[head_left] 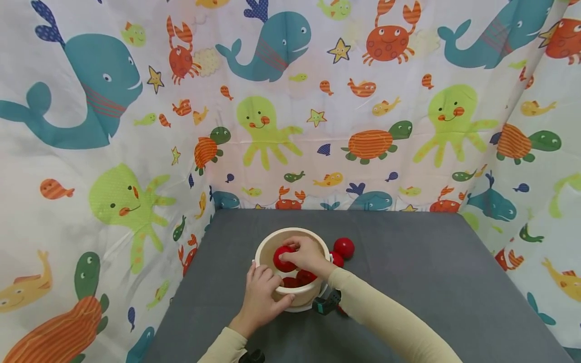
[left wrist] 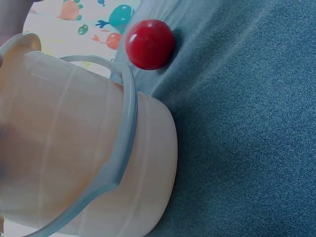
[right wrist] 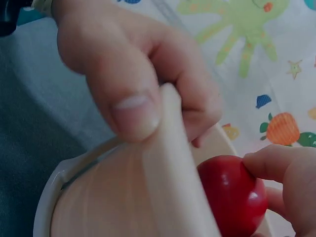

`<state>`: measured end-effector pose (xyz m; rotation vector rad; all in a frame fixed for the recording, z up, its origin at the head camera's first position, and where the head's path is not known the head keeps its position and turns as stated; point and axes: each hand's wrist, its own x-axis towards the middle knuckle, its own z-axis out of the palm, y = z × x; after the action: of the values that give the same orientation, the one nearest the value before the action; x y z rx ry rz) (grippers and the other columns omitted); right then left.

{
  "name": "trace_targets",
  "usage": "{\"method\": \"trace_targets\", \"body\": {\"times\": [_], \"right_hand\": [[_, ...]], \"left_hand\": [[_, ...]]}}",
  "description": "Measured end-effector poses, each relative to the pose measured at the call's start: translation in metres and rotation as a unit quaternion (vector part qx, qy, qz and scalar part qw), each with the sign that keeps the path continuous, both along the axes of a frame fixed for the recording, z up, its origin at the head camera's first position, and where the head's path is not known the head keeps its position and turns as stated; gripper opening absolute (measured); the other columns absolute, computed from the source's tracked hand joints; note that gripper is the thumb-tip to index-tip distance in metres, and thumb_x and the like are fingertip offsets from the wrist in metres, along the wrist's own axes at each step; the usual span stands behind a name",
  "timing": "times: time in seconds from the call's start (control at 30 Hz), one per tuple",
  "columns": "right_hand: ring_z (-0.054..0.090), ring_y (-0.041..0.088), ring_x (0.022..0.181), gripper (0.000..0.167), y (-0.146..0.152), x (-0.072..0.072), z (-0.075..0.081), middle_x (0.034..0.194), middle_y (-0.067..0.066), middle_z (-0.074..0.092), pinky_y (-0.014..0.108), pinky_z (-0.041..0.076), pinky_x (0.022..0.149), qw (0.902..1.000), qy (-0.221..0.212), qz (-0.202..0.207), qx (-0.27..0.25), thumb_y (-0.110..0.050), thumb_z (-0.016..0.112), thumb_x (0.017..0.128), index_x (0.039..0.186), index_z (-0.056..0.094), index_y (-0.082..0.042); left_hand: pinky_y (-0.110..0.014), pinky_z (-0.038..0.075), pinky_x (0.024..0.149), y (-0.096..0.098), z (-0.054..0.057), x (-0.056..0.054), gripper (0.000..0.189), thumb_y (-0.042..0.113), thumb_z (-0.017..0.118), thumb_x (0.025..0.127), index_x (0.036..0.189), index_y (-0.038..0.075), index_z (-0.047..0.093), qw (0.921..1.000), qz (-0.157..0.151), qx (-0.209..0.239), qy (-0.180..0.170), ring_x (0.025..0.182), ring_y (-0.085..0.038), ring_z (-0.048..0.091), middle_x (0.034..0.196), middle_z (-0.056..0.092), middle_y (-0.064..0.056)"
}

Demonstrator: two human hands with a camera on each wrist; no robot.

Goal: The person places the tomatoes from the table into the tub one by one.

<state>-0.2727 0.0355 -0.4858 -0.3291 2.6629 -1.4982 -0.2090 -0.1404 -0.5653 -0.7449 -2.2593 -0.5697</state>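
A cream bucket (head_left: 297, 301) with a pale handle (left wrist: 129, 123) stands on the grey cloth. My left hand (head_left: 262, 297) grips its near-left rim; the right wrist view shows the thumb outside the wall and fingers curled over the rim. Inside the bucket's mouth, my right hand (head_left: 310, 254) pinches a glossy red ball (head_left: 280, 262) between thumb and fingers. Below that ball, more red balls (head_left: 306, 277) lie in the bucket, partly hidden by the rim and hand. The right wrist view has the held ball (right wrist: 232, 195) half behind the bucket wall.
Two red balls, one farther back (head_left: 344, 248) and one closer to the bucket (head_left: 337, 259), lie to its right. A red sliver (head_left: 342, 311) shows beneath my right wrist. Grey cloth (head_left: 408, 272) covers the table; patterned curtains (head_left: 317, 176) rise behind and at both sides.
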Motion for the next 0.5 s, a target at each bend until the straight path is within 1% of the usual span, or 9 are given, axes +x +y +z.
{"method": "trace_targets", "body": {"times": [0.07, 0.17, 0.23, 0.43, 0.5], "right_hand": [[0.066, 0.028, 0.102, 0.042, -0.0017, -0.0013, -0.0027, 0.119, 0.015, 0.074, 0.044, 0.064, 0.085, 0.9999, -0.006, 0.000, 0.012, -0.019, 0.083, 0.086, 0.125, 0.074, -0.008], [0.068, 0.028, 0.099, 0.040, -0.0029, -0.0036, -0.0056, 0.117, 0.015, 0.075, 0.047, 0.064, 0.087, 0.9995, -0.018, 0.005, 0.025, -0.019, 0.084, 0.085, 0.123, 0.075, -0.008], [0.068, 0.027, 0.098, 0.039, -0.0033, -0.0047, -0.0072, 0.115, 0.014, 0.076, 0.047, 0.063, 0.087, 0.9992, -0.022, 0.012, 0.030, -0.019, 0.084, 0.085, 0.122, 0.076, -0.008], [0.069, 0.025, 0.091, 0.040, -0.0035, -0.0037, -0.0091, 0.113, 0.014, 0.075, 0.046, 0.066, 0.077, 0.9982, -0.053, 0.024, 0.012, -0.017, 0.085, 0.084, 0.121, 0.074, -0.008], [0.070, 0.025, 0.091, 0.040, -0.0033, -0.0029, -0.0089, 0.113, 0.014, 0.075, 0.046, 0.066, 0.076, 0.9980, -0.056, 0.025, 0.011, -0.017, 0.086, 0.084, 0.121, 0.074, -0.007]], "left_hand": [[-0.079, 0.040, 0.105, -0.0002, 0.0000, 0.0001, 0.024, 0.041, 0.078, 0.080, 0.081, 0.021, 0.064, 1.0000, 0.002, 0.000, -0.002, 0.105, -0.026, 0.057, 0.083, 0.058, 0.002], [-0.079, 0.038, 0.107, -0.0005, -0.0005, -0.0001, 0.025, 0.042, 0.078, 0.080, 0.084, 0.020, 0.068, 0.9999, 0.004, -0.002, -0.013, 0.106, -0.025, 0.057, 0.086, 0.061, 0.001], [-0.079, 0.038, 0.107, -0.0008, -0.0007, -0.0001, 0.025, 0.043, 0.078, 0.081, 0.085, 0.019, 0.069, 0.9998, 0.006, -0.004, -0.019, 0.106, -0.025, 0.057, 0.087, 0.062, 0.002], [-0.079, 0.038, 0.108, -0.0006, -0.0003, 0.0009, 0.025, 0.043, 0.078, 0.081, 0.084, 0.021, 0.068, 0.9997, 0.006, -0.002, -0.022, 0.106, -0.024, 0.057, 0.087, 0.061, 0.002], [-0.079, 0.038, 0.108, -0.0003, 0.0000, 0.0014, 0.024, 0.043, 0.078, 0.081, 0.084, 0.021, 0.068, 0.9997, 0.004, 0.000, -0.023, 0.106, -0.025, 0.056, 0.086, 0.061, 0.002]]}}
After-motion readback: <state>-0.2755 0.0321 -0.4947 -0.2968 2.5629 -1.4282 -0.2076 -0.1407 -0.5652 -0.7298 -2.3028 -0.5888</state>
